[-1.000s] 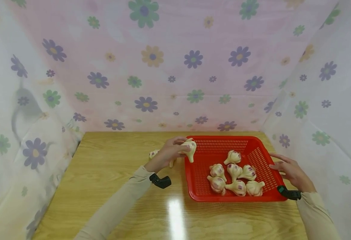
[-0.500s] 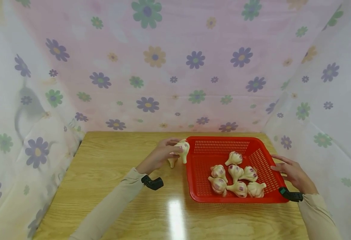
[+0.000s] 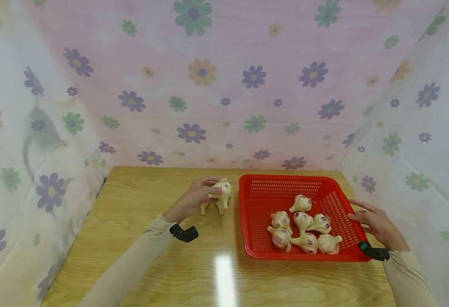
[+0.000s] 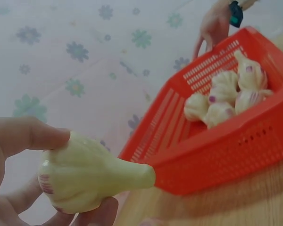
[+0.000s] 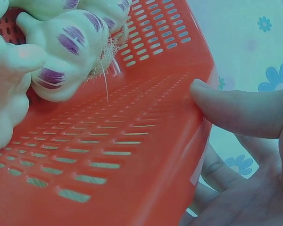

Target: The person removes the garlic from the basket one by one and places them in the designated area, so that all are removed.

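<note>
Between its thumb and fingers my left hand (image 3: 193, 197) pinches a garlic bulb (image 3: 224, 189), neck pointing down in the head view. The bulb is pale with purple streaks and is left of the red plastic basket (image 3: 286, 256). Partly hidden behind this hand, more garlic (image 3: 204, 207) shows on the table. My right hand (image 3: 378, 224) holds the basket's right rim, its thumb (image 5: 240, 110) on the edge and the fingers outside the wall. Several garlic bulbs (image 3: 305, 242) lie in the basket, mostly toward its near right part.
The wooden table (image 3: 147, 256) carries the basket on its right side. Flowered cloth (image 3: 217, 106) hangs along the back and both sides. A black wrist device (image 3: 184, 233) sits on my left wrist and another (image 3: 374, 251) on my right.
My left hand has drawn left with the garlic bulb, from the basket's left edge to over the garlic on the table. My right hand stays at the basket's rim.
</note>
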Demonstrator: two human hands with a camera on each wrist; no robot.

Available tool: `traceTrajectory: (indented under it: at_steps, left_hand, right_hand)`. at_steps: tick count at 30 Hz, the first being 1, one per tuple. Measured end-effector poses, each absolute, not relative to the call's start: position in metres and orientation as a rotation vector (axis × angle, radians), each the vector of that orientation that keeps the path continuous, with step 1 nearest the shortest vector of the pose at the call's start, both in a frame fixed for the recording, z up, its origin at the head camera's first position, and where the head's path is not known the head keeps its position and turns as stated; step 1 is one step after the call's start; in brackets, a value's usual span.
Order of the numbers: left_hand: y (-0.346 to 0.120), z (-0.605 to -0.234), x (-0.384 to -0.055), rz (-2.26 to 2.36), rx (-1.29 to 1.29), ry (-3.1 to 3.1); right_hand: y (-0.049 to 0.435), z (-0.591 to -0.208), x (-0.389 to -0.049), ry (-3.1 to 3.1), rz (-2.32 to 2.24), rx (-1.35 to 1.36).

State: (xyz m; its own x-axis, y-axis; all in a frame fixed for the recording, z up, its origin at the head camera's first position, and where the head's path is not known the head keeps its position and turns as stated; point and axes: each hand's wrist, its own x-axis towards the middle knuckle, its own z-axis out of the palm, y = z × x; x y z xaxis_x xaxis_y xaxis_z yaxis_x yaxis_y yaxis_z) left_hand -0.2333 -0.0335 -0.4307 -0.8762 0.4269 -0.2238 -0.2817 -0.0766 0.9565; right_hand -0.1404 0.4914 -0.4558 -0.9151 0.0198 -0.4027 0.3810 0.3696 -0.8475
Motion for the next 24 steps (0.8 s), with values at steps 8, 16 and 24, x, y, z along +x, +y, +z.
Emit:
traceTrajectory:
  at_steps: [8,16,24]
  left_hand:
    - [-0.053,-0.444,-0.242,2.009,0.13,1.812]
    - [-0.069,-0.453,-0.247,1.992,0.109,1.835]
    - [-0.081,-0.458,-0.25,1.958,0.106,1.848]
  right_hand:
    - [0.491,-0.458,-0.141,2.29,-1.613,0.393]
    - [0.493,-0.46,-0.141,2.295,-1.623,0.393]
    - [0.494,-0.461,-0.141,2.28,-1.646,0.373]
